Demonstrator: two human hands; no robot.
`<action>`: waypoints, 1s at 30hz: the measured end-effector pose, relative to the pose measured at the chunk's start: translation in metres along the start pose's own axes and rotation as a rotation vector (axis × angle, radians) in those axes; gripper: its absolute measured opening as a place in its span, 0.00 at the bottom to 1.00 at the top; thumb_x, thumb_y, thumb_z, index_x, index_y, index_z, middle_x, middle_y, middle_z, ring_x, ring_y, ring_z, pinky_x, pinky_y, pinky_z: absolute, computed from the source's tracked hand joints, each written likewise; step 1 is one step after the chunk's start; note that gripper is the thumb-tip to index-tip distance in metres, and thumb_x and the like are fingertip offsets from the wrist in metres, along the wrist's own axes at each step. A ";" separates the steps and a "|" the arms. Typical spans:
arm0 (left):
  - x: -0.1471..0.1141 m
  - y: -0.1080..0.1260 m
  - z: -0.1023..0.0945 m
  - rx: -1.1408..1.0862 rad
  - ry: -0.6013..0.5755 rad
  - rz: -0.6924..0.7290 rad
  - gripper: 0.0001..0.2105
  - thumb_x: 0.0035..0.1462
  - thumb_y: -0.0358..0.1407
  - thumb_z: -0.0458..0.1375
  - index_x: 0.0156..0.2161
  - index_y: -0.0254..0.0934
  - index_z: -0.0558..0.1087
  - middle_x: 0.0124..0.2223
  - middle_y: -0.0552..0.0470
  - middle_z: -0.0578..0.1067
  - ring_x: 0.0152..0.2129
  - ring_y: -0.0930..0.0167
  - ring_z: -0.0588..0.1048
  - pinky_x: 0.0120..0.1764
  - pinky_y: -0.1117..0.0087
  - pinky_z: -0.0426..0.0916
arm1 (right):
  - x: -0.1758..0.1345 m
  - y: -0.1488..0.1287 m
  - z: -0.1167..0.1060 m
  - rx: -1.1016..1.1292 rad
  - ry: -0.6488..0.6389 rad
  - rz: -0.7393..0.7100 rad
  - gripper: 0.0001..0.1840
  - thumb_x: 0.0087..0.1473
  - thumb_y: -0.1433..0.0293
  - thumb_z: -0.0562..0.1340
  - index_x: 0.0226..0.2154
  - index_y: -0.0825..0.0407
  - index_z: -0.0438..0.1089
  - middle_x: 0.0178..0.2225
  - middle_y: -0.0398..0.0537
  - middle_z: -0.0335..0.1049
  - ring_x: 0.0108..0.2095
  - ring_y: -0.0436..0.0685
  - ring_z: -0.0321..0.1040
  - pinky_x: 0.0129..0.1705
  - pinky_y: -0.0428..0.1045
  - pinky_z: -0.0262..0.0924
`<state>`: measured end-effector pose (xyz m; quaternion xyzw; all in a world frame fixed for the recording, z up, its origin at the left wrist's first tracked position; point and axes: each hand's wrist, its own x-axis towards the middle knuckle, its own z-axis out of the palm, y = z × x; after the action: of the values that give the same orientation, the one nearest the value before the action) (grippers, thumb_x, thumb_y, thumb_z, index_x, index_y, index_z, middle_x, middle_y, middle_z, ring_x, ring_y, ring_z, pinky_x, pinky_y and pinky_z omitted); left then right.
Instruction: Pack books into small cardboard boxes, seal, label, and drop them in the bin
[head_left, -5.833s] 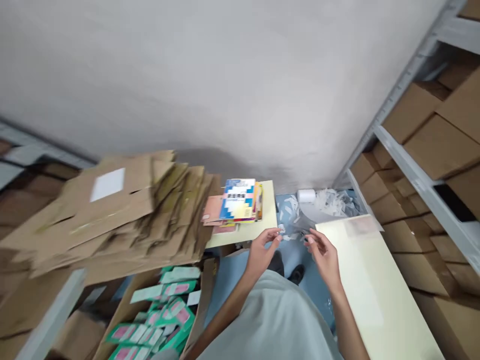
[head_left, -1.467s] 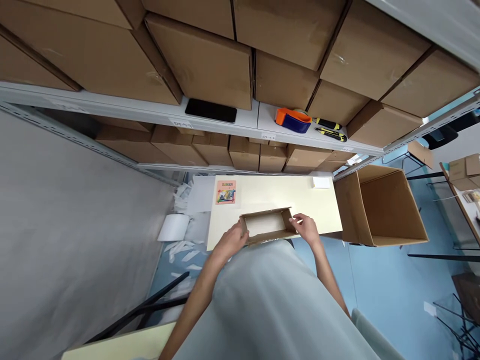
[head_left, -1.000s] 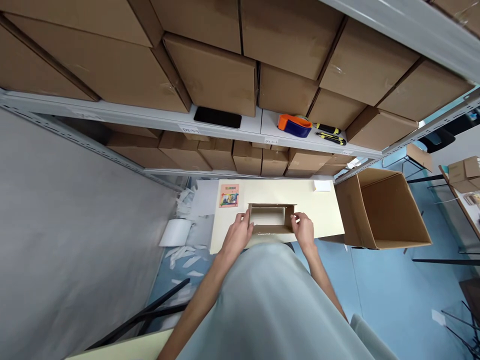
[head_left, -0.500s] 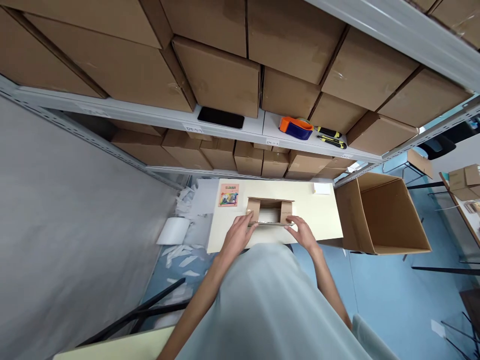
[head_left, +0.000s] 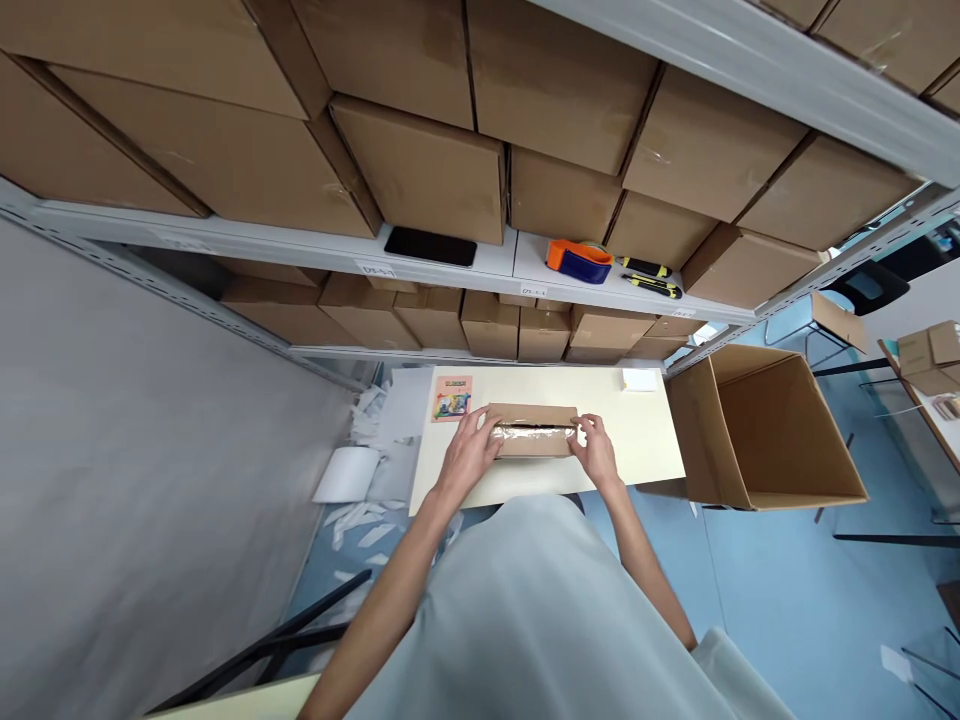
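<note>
A small cardboard box (head_left: 534, 413) lies on the cream table, its two long top flaps folded over. Shiny clear tape (head_left: 525, 432) runs along the front flap, and a narrow dark gap shows between the flaps. At the box's left end, my left hand (head_left: 469, 455) has its fingers and thumb closed on the flaps. My right hand (head_left: 598, 455) pinches the flap edges at the right end. Just behind my left hand lies a pink booklet (head_left: 452, 398) with a colourful picture.
A white card or small box (head_left: 639, 380) sits at the table's (head_left: 630, 440) back right. A large open carton (head_left: 697, 430) stands to the right. On the shelf are a black phone (head_left: 431, 246), an orange-and-blue tape dispenser (head_left: 579, 261) and yellow-black cutters (head_left: 651, 286). Paper scraps (head_left: 356, 515) litter the left floor.
The box's long top flaps have been folded inward over the short ones, covering the opening. Both hands have moved with the flaps and now hold them at the two ends.
</note>
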<state>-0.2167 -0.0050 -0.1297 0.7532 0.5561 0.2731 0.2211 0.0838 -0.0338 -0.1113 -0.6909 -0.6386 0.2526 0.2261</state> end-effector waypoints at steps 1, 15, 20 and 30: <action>-0.004 -0.001 0.002 -0.013 -0.003 -0.019 0.18 0.67 0.37 0.60 0.60 0.45 0.77 0.68 0.40 0.69 0.67 0.50 0.69 0.68 0.48 0.68 | -0.003 0.002 0.001 0.007 -0.002 0.007 0.20 0.66 0.66 0.63 0.58 0.44 0.76 0.62 0.55 0.69 0.50 0.62 0.78 0.52 0.57 0.76; 0.007 -0.009 0.019 -0.333 0.071 -0.484 0.11 0.65 0.46 0.61 0.45 0.47 0.83 0.51 0.51 0.85 0.42 0.60 0.85 0.46 0.64 0.76 | 0.008 -0.002 0.018 0.166 0.083 0.238 0.17 0.66 0.55 0.60 0.44 0.45 0.82 0.43 0.47 0.86 0.39 0.61 0.82 0.46 0.52 0.70; 0.013 -0.015 0.026 -0.388 0.092 -0.480 0.11 0.64 0.46 0.61 0.45 0.46 0.83 0.53 0.51 0.85 0.42 0.61 0.85 0.47 0.64 0.75 | 0.016 0.002 0.019 0.132 0.087 0.213 0.17 0.66 0.56 0.61 0.44 0.45 0.83 0.46 0.48 0.86 0.39 0.60 0.81 0.46 0.50 0.70; 0.040 -0.022 0.030 -0.331 0.082 -0.459 0.12 0.64 0.44 0.59 0.46 0.44 0.82 0.49 0.49 0.85 0.37 0.61 0.82 0.46 0.62 0.75 | 0.044 -0.003 0.010 0.074 0.059 0.176 0.14 0.67 0.60 0.61 0.43 0.45 0.82 0.45 0.47 0.86 0.39 0.61 0.82 0.48 0.52 0.70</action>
<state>-0.2034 0.0387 -0.1599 0.5494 0.6684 0.3334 0.3744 0.0776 0.0099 -0.1194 -0.7427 -0.5586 0.2746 0.2469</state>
